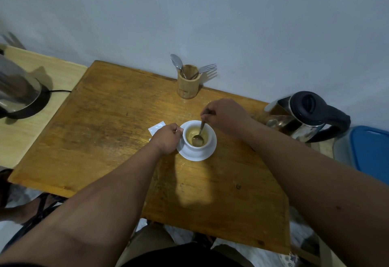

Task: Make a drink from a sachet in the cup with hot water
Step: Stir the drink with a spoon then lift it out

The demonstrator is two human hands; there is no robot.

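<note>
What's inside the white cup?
The white cup holds pale yellowish liquid and the bowl of a metal spoon held by the right hand. The liquid hides the bottom.

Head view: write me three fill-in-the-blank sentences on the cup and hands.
1. The right hand holds a ____ dipped in the cup.
2. The cup stands on a white ____.
3. The left hand grips the cup's ____.

Missing words: spoon; saucer; handle
</note>
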